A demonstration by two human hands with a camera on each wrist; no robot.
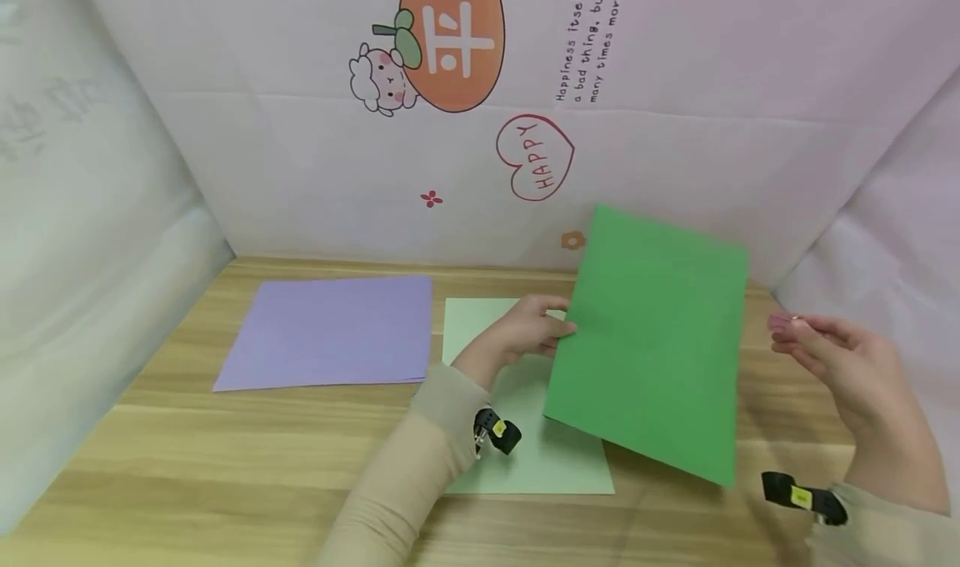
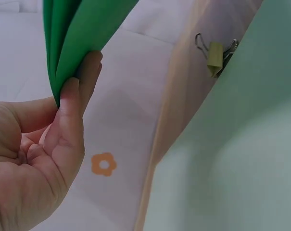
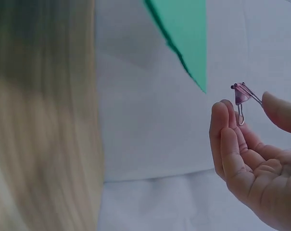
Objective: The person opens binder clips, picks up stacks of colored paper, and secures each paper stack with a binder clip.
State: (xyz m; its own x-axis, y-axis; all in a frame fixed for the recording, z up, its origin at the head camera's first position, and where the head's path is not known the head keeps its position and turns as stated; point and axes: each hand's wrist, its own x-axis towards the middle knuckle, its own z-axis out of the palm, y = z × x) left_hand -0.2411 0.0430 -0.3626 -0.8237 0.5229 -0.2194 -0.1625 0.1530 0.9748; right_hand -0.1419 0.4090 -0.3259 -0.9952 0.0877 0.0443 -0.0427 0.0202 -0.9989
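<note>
My left hand (image 1: 528, 329) pinches a stack of green paper (image 1: 652, 342) by its left edge, thumb on the near face. The stack is raised and tilted, and the left wrist view shows several sheets fanning apart. Between the thumb and fingers of my right hand (image 1: 855, 367) is a small pink binder clip (image 3: 240, 94), held by its wire handles, to the right of the green stack. Light green paper (image 1: 525, 459) lies on the table, partly covered by my left arm and the green stack. At its edge sits a yellow-green binder clip (image 2: 215, 58).
Purple paper (image 1: 337, 333) lies on the left of the wooden table (image 1: 225, 484). Behind the table rises a white printed cloth (image 1: 300, 175), with more white cloth at both sides. Each wrist wears a black strap (image 1: 795, 494).
</note>
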